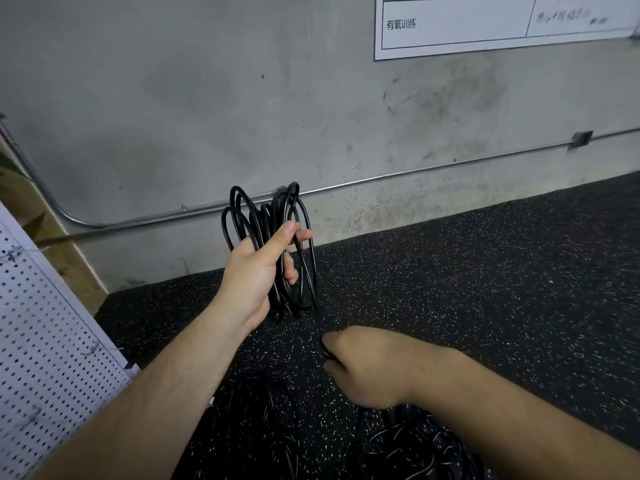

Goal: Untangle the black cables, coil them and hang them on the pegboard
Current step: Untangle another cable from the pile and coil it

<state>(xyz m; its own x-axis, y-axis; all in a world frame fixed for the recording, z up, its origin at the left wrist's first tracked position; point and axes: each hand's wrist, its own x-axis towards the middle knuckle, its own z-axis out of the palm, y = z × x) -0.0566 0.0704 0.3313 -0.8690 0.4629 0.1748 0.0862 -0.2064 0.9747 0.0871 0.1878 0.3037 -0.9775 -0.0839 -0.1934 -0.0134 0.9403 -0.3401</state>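
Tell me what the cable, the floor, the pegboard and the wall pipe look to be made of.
Cable: a black rubber or plastic jacket with a slight gloss; it bends into soft loops.
Floor: probably rubber matting, matte black with pale flecks.
Pegboard: white sheet with even rows of holes; it could be painted metal or hardboard.
Pipe: bare metal conduit with a dull grey sheen, likely steel.

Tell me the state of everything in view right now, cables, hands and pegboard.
coil: looped, held up off the floor in the left-hand grip.
tail: runs from the coil down into the right-hand grip, not yet coiled.
left-hand grip: fingers curled round the coil.
right-hand grip: holds the tail, low near the floor.
floor cables: loose tangle at the bottom edge.
pegboard: at left, no cable hung on the part in view.
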